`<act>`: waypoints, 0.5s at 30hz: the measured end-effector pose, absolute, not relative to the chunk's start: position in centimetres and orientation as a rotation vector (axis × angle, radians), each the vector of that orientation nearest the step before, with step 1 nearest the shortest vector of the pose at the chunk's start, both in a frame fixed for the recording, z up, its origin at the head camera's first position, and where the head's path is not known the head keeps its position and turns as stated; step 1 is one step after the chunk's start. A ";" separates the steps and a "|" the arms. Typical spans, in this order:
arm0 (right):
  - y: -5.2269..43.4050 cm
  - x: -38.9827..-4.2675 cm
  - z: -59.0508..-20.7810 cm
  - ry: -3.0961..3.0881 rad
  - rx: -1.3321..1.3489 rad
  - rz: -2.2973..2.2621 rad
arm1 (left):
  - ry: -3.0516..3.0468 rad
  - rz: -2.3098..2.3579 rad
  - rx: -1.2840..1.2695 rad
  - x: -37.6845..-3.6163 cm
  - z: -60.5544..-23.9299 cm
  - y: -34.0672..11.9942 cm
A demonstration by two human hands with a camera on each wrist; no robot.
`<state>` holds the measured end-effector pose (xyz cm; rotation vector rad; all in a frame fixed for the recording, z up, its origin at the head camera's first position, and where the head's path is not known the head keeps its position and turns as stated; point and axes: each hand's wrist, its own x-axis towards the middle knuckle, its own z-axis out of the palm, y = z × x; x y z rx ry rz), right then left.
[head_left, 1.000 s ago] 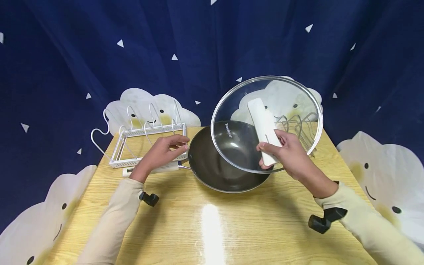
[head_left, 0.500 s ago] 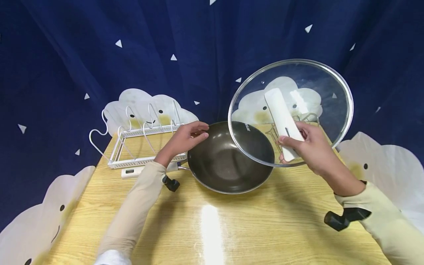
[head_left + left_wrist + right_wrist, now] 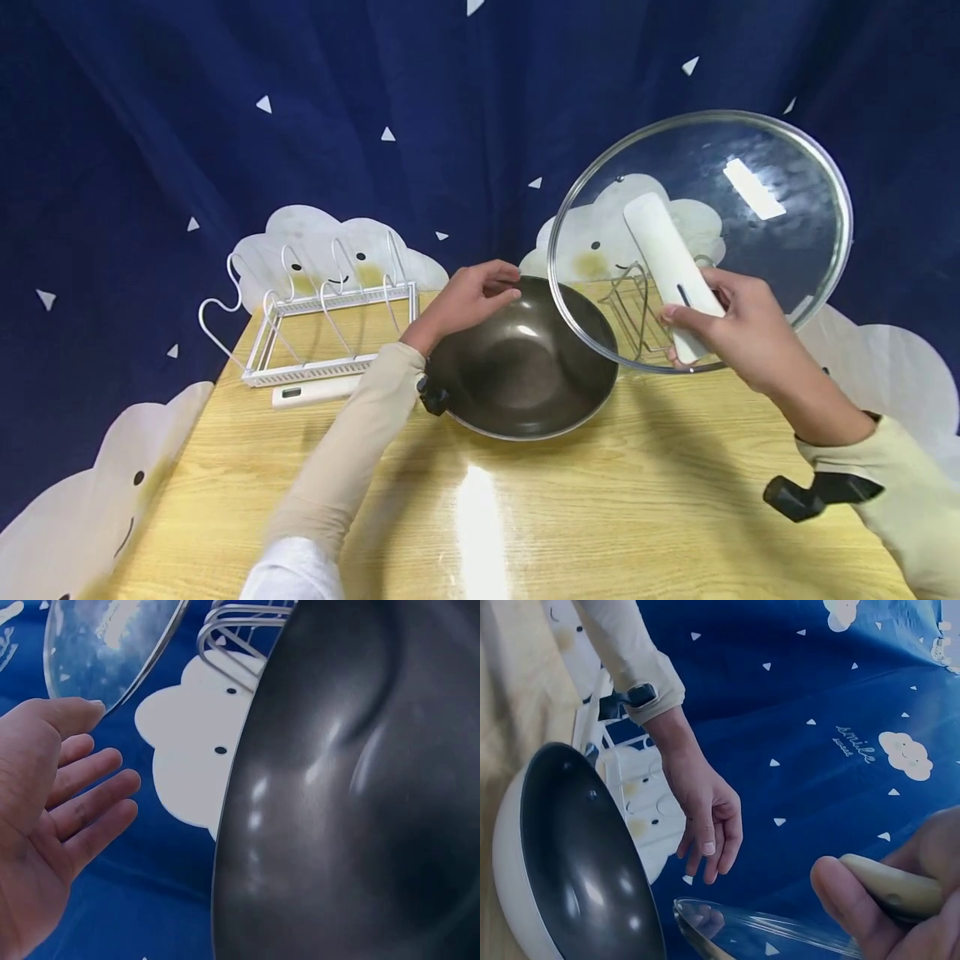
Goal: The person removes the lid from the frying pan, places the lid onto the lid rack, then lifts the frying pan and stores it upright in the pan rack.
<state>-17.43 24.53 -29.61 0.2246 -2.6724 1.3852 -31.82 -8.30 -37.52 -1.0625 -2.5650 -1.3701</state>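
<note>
Glass makes up the round lid [image 3: 701, 242], which the right hand [image 3: 738, 329] holds up in the air by its long white handle [image 3: 671, 271], fingers and thumb curled round the handle's lower end. The lid is tilted, its near rim low and just past the right edge of the dark wok [image 3: 525, 367], its far rim high against the blue star-print backdrop [image 3: 225, 108]. The wok sits on the wooden tabletop [image 3: 600, 517], its white handle [image 3: 315, 390] pointing left. The left hand [image 3: 472, 296] hovers at the wok's far rim with fingers relaxed and slightly spread, gripping nothing; the left wrist view shows the palm bare beside the wok's edge. A white wire rack [image 3: 322, 325] stands on the tabletop to the left of the wok, and a grey metal wire rack [image 3: 637, 321] shows through the glass behind the lid.
</note>
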 end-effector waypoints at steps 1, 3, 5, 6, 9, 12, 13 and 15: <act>24.8 -17.4 -29.5 -2.686 0.225 1.352 | -2.566 -1.373 -1.062 -32.0 -37.5 -7.8; 25.2 -17.2 -29.4 -2.716 0.225 1.288 | -2.574 -1.375 -1.057 -32.2 -37.5 -6.9; 25.5 -17.1 -29.3 -2.739 0.225 1.255 | -2.589 -1.378 -1.046 -32.5 -37.5 -6.1; 25.7 -17.0 -29.2 -2.749 0.223 1.248 | -2.599 -1.374 -1.039 -32.7 -37.6 -5.7; 26.2 -16.8 -29.0 -2.761 0.214 1.244 | -2.617 -1.367 -1.015 -33.2 -37.6 -4.6; 26.8 -16.7 -28.8 -2.771 0.197 1.214 | -2.615 -1.365 -1.007 -33.9 -37.7 -3.7; 27.0 -16.6 -28.7 -2.777 0.193 1.180 | -2.613 -1.371 -1.004 -34.2 -37.7 -3.4; 27.4 -16.6 -28.5 -2.791 0.189 1.096 | -2.610 -1.389 -0.997 -34.7 -37.9 -2.8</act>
